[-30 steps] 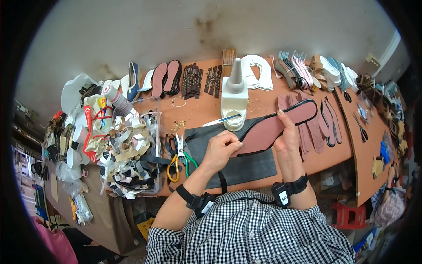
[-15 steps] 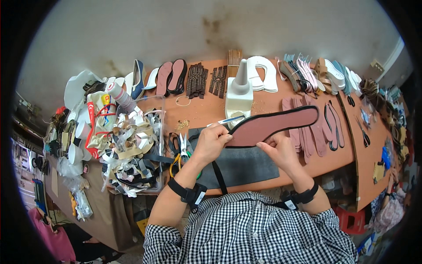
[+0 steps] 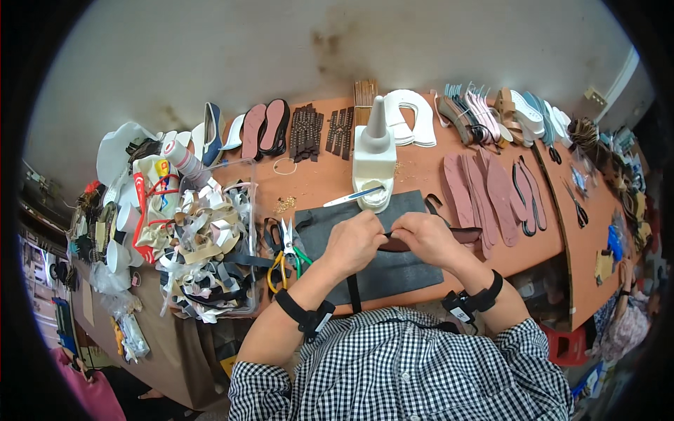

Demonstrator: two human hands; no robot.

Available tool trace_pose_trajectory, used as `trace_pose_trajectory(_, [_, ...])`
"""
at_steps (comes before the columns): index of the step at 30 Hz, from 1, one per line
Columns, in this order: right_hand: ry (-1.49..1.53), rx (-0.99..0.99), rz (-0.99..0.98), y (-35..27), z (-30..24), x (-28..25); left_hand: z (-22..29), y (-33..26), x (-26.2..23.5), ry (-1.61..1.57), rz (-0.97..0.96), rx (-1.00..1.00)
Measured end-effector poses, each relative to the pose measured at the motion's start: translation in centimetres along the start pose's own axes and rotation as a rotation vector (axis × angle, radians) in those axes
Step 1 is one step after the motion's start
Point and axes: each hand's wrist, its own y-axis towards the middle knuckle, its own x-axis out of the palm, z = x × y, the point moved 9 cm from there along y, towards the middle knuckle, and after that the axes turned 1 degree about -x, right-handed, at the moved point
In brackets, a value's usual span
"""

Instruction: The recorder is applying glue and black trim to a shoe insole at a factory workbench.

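Observation:
Over the dark grey mat I hold a pink insole with black edging, now tilted nearly edge-on, so little of its face shows. My left hand is closed at its left end, fingertips pinching the black edging. Close beside it, my right hand pinches the same edge. The insole's far end sticks out past the right hand, toward several loose pink insole pieces. What the fingers do beneath the insole is hidden.
Left of the mat lie scissors by a clear bin of scraps. Ahead stands a cream post-shaped stand with a blue-and-white pen-like tool across its base. Shoe parts line the wall. Black-handled scissors lie at right.
The insole has turned from face-up to nearly edge-on and come down closer to the mat. My hands have drawn together along its edge.

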Motion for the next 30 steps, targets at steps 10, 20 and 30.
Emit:
trace_pose_trajectory(10, [0.034, 0.214, -0.092, -0.3, 4.6, -3.3, -9.3, -7.0, 6.2, -0.928, -0.449, -0.614])
trace_pose_trajectory(20, [0.243, 0.358, -0.320, -2.6, 5.5, 0.4, -12.5, -3.5, -10.8, 0.056, 0.333, -0.521])
trace_pose_trajectory(30, [0.437, 0.428, -0.350, -0.1, 5.4, 6.4, -13.6, -4.3, -12.1, 0.495, 0.350, -0.380])
